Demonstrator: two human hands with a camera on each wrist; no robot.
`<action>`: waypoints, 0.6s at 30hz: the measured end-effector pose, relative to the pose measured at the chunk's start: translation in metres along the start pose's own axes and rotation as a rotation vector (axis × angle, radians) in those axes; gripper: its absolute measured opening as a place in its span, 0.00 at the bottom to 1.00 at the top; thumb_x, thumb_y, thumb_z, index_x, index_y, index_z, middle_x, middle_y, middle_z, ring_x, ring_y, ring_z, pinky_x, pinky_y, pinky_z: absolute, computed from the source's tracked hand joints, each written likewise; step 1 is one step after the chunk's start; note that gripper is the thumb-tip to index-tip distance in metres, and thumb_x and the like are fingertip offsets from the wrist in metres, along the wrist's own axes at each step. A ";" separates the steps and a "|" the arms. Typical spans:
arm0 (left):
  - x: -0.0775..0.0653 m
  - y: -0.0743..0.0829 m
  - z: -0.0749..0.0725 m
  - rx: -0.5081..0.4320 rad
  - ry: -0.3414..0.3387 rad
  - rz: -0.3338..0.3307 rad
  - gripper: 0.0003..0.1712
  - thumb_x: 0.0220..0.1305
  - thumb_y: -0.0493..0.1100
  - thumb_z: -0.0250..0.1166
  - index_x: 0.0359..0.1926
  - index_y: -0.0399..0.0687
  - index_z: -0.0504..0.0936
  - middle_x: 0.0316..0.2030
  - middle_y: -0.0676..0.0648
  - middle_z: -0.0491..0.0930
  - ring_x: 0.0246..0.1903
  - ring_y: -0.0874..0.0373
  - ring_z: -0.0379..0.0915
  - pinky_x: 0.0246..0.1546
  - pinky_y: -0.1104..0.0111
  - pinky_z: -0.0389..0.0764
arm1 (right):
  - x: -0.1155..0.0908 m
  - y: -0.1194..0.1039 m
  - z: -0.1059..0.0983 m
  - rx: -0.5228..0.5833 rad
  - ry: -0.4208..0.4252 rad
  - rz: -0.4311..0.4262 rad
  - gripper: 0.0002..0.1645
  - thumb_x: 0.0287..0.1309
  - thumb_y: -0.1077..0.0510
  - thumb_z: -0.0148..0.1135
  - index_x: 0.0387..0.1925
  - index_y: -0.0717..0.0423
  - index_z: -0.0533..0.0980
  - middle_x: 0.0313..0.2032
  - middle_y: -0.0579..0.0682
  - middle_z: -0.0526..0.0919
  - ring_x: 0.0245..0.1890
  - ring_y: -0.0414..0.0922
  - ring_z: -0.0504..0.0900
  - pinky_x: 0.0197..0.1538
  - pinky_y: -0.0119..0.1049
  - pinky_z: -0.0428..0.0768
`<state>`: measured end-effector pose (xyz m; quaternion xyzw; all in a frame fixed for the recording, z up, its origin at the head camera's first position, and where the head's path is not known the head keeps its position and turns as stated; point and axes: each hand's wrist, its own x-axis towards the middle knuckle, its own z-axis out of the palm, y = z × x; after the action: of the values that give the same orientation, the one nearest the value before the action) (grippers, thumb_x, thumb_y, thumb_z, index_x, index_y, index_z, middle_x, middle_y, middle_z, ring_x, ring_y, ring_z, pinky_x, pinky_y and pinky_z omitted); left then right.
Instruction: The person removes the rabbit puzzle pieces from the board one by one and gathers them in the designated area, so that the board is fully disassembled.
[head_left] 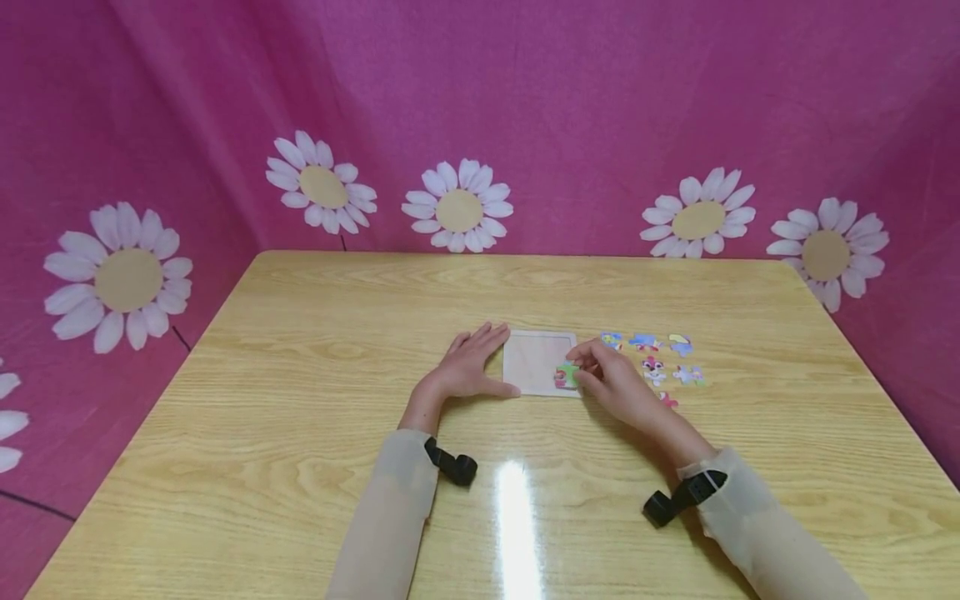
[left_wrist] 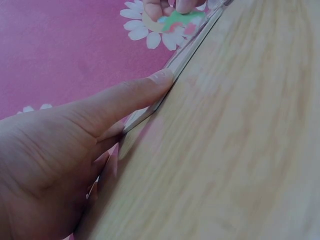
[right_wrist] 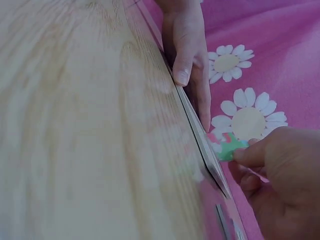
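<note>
A shallow wooden puzzle tray (head_left: 528,362) with a raised rim lies flat on the table. My left hand (head_left: 470,365) rests at its left side, fingers spread, thumb touching the near left corner; the left wrist view shows that thumb (left_wrist: 145,90) straight along the rim. Between thumb and fingers my right hand (head_left: 611,379) pinches a green and pink puzzle piece (head_left: 566,376) over the tray's near right corner. The right wrist view shows the piece (right_wrist: 230,147) tilted up by the rim; whether it touches the tray I cannot tell.
Several loose puzzle pieces lie right of the tray, among them one with an animal face (head_left: 653,371), a blue one (head_left: 645,342) and a red one (head_left: 668,401) partly hidden by my right arm. A pink curtain (head_left: 570,125) with daisies hangs behind the wooden table (head_left: 300,375).
</note>
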<state>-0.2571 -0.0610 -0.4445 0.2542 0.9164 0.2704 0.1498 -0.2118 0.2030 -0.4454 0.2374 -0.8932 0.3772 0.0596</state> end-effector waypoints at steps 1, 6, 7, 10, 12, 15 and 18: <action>0.000 0.000 0.000 -0.001 -0.001 -0.001 0.59 0.54 0.62 0.70 0.78 0.52 0.47 0.79 0.52 0.44 0.79 0.55 0.31 0.80 0.55 0.34 | -0.001 0.000 -0.001 0.010 0.010 0.009 0.12 0.60 0.72 0.59 0.46 0.65 0.73 0.34 0.56 0.79 0.34 0.40 0.75 0.36 0.25 0.77; -0.001 0.001 -0.001 -0.010 -0.003 0.005 0.59 0.54 0.62 0.70 0.78 0.52 0.47 0.79 0.52 0.44 0.79 0.55 0.31 0.80 0.55 0.34 | -0.009 0.007 -0.011 0.033 0.036 0.035 0.12 0.61 0.72 0.58 0.47 0.65 0.73 0.35 0.57 0.79 0.32 0.35 0.73 0.34 0.24 0.76; -0.001 0.001 -0.001 -0.011 -0.003 0.007 0.59 0.54 0.62 0.70 0.78 0.52 0.47 0.79 0.52 0.44 0.79 0.55 0.31 0.80 0.55 0.34 | -0.011 0.009 -0.013 0.035 0.036 0.041 0.12 0.62 0.72 0.57 0.47 0.65 0.73 0.35 0.57 0.79 0.32 0.35 0.73 0.33 0.24 0.76; -0.001 0.001 -0.001 -0.010 0.001 0.015 0.59 0.54 0.62 0.70 0.78 0.51 0.47 0.79 0.51 0.45 0.79 0.55 0.31 0.80 0.55 0.34 | -0.018 0.015 -0.021 0.051 0.039 0.057 0.12 0.62 0.72 0.57 0.47 0.65 0.73 0.34 0.58 0.78 0.27 0.33 0.72 0.27 0.26 0.77; -0.001 0.001 -0.001 -0.011 0.005 0.019 0.59 0.54 0.62 0.70 0.78 0.51 0.48 0.79 0.51 0.45 0.79 0.54 0.31 0.80 0.55 0.34 | -0.022 0.018 -0.024 0.042 0.054 0.062 0.12 0.62 0.72 0.57 0.47 0.65 0.73 0.34 0.57 0.78 0.28 0.31 0.73 0.26 0.26 0.77; -0.002 0.002 -0.001 -0.018 0.006 0.021 0.59 0.54 0.62 0.70 0.78 0.50 0.48 0.79 0.50 0.45 0.79 0.54 0.31 0.80 0.55 0.34 | -0.029 0.024 -0.029 0.013 0.088 0.048 0.12 0.61 0.73 0.58 0.46 0.65 0.74 0.36 0.56 0.79 0.31 0.28 0.72 0.30 0.24 0.77; -0.002 0.002 -0.001 -0.022 0.007 0.022 0.59 0.54 0.61 0.70 0.78 0.50 0.48 0.79 0.50 0.45 0.79 0.54 0.31 0.80 0.55 0.34 | -0.035 0.028 -0.034 0.006 0.109 0.043 0.12 0.60 0.74 0.58 0.45 0.65 0.74 0.35 0.56 0.79 0.29 0.28 0.71 0.28 0.24 0.74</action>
<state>-0.2548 -0.0613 -0.4425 0.2615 0.9110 0.2833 0.1463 -0.1965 0.2566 -0.4492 0.1976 -0.8923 0.3935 0.0994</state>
